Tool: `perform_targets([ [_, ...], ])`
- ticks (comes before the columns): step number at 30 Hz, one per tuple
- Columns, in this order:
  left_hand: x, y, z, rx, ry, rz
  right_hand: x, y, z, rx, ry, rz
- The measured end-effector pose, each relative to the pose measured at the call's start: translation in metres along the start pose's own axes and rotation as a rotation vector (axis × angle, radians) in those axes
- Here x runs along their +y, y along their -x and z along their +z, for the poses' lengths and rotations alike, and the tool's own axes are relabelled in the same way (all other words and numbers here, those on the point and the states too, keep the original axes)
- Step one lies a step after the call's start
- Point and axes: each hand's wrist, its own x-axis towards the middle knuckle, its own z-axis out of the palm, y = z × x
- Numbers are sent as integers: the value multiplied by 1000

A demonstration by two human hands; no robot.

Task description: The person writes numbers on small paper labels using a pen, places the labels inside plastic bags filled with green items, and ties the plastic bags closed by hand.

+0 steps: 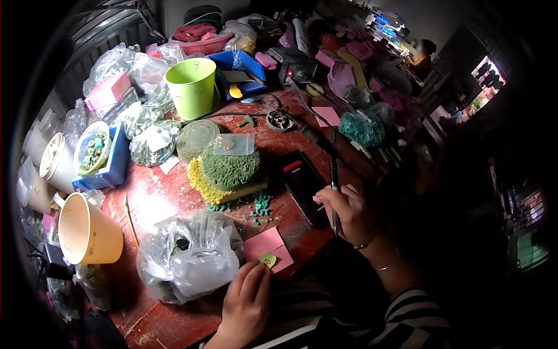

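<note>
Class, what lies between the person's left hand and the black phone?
In the head view, a yellow-green slip and pink paper lie between the left hand and phone, then red tabletop.

No text reads clearly: a dark mark on the small yellow-green paper slip [267, 259], lower centre; blurred lettering on the black rectangular phone [305, 189], centre right.

Marked slip [267, 258], pink paper [269, 242] and slim pen [333, 180]
The small yellow-green slip, bearing a dark mark, sits pinched at the left hand's [244, 299] fingertips over the pink paper, which lies on the red tabletop [160, 323]; the dark pen stands nearly upright in the right hand [347, 213].
</note>
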Motion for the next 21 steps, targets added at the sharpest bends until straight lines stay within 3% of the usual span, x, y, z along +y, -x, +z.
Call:
perform_targets([
  [9,-6,4,3,-14,-47,60,18,-35,25,40,-37,-47],
  [13,-6,5,6,16,-43,63,21,-40,19,-59,-12,-34],
  [16,-6,5,5,23,-42,53,20,-36,15,210,-31,-34],
  [21,-6,5,5,15,-37,65,13,-8,1,198,-50,73],
])
